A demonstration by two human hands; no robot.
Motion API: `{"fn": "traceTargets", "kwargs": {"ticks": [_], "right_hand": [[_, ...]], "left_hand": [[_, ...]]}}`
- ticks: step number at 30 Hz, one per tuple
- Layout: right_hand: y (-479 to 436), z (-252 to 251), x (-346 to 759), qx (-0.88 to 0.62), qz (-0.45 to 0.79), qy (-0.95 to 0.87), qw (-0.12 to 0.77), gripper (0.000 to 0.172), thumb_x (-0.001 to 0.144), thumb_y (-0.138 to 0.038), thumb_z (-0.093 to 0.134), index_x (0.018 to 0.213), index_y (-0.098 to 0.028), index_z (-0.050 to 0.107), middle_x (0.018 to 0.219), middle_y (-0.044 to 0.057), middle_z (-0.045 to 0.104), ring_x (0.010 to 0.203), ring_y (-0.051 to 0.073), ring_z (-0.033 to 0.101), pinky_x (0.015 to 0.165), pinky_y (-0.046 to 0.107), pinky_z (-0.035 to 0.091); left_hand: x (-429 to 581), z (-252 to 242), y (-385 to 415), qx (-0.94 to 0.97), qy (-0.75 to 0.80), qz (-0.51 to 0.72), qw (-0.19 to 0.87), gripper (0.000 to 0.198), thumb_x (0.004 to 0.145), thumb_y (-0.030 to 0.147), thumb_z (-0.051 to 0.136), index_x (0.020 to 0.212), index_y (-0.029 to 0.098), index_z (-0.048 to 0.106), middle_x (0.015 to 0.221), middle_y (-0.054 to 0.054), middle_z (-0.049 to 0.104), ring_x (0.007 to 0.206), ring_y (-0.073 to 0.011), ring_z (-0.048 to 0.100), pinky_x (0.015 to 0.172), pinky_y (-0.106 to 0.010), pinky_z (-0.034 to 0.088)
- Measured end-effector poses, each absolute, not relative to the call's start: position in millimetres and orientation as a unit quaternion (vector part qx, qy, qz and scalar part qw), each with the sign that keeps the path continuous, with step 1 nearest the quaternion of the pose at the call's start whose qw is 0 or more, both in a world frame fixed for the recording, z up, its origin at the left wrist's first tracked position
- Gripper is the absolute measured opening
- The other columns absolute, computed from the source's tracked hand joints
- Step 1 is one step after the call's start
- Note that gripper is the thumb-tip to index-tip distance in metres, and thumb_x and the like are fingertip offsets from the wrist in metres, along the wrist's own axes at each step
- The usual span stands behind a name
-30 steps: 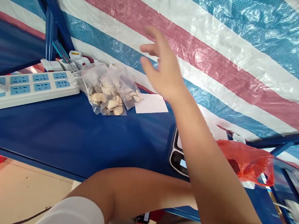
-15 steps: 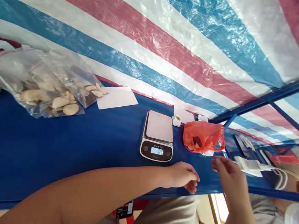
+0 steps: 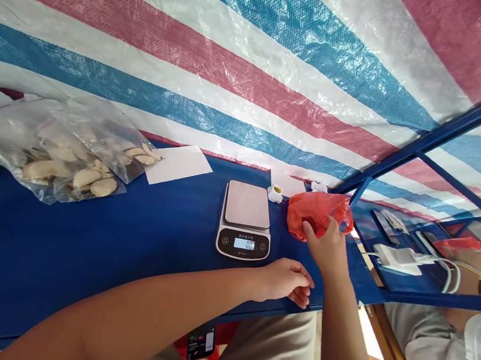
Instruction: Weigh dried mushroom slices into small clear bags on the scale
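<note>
My left hand (image 3: pixel 288 281) rests near the front edge of the blue table, its fingers curled in loosely with nothing visible in them. Just beyond it sits a kitchen scale (image 3: pixel 243 224); its bare plate faces up and the lit display seems to read 0.0. My right hand (image 3: pixel 327 245) reaches onto a red plastic bag (image 3: pixel 313 205) to the right of the scale. Its thumb and fingers are apart at the bag's near side, beside a dark piece showing there. The fingertips are partly hidden against the plastic.
Clear bags of pale dried slices (image 3: pixel 81 170) lie at the left, beside a sheet of white paper (image 3: pixel 179 164). A white lamp socket (image 3: pixel 275 193) stands behind the scale. A blue metal frame (image 3: pixel 392 159) divides off the right side, where a power strip (image 3: pixel 396 255) and another person's arm (image 3: pixel 467 276) appear.
My right hand has moved forward and left from the table's front edge to the red bag. The scale's display went from about 0.4 to 0.0. My left hand stays put.
</note>
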State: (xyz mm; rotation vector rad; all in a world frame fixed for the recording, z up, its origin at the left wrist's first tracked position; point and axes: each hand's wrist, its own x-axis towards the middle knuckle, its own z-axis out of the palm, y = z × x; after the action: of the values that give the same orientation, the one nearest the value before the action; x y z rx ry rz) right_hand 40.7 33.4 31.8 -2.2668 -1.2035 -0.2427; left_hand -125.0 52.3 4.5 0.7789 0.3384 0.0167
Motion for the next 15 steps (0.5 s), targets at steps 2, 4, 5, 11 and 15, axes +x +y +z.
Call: {"fn": "traceTargets", "kwargs": {"ticks": [2,4,5,11,15], "right_hand": [[42,30,34,-0.841,-0.114,-0.444,0.289,0.07,0.083,-0.057,0.059,0.129,-0.005,0.064,0.112,0.026,0.072,0.104,0.041,0.066,0.097,0.058,0.048],[37,30,22,-0.845,-0.138,-0.417,0.306,0.056,0.087,-0.052,0.057,0.122,-0.01,0.068,0.095,0.019,0.074,0.088,0.035,0.068,0.085,0.049,0.052],[29,30,15,-0.849,-0.137,-0.402,0.315,0.051,0.089,-0.051,0.057,0.118,-0.012,0.07,0.088,0.015,0.073,0.08,0.032,0.068,0.078,0.044,0.052],[-27,36,-11,-0.804,0.078,-0.485,0.336,0.041,0.094,-0.053,0.062,0.114,-0.02,0.076,0.092,0.008,0.079,0.08,0.025,0.074,0.069,0.031,0.058],[-49,38,-14,-0.773,0.081,-0.524,0.348,0.03,0.095,-0.046,0.065,0.106,-0.021,0.078,0.096,0.007,0.08,0.084,0.024,0.077,0.071,0.03,0.061]], "left_hand": [[-122,1,52,0.372,0.163,0.009,0.914,0.01,0.069,0.013,0.059,0.079,0.016,0.059,0.066,0.002,0.058,0.061,-0.0132,0.06,0.081,-0.039,0.054],[-121,-1,52,0.372,0.162,0.002,0.914,0.009,0.069,0.014,0.06,0.076,0.017,0.057,0.066,0.001,0.058,0.061,-0.0137,0.06,0.081,-0.04,0.054],[-120,-2,51,0.373,0.161,0.002,0.914,0.008,0.069,0.014,0.061,0.075,0.018,0.056,0.066,0.001,0.058,0.062,-0.0139,0.06,0.081,-0.04,0.054],[-117,-9,47,0.398,0.141,0.025,0.906,0.011,0.071,0.025,0.066,0.074,0.016,0.061,0.069,-0.003,0.06,0.067,-0.0169,0.06,0.088,-0.044,0.053],[-117,-9,45,0.424,0.131,0.027,0.896,0.015,0.071,0.026,0.067,0.079,0.015,0.062,0.07,-0.002,0.06,0.071,-0.0167,0.061,0.087,-0.042,0.051]]}}
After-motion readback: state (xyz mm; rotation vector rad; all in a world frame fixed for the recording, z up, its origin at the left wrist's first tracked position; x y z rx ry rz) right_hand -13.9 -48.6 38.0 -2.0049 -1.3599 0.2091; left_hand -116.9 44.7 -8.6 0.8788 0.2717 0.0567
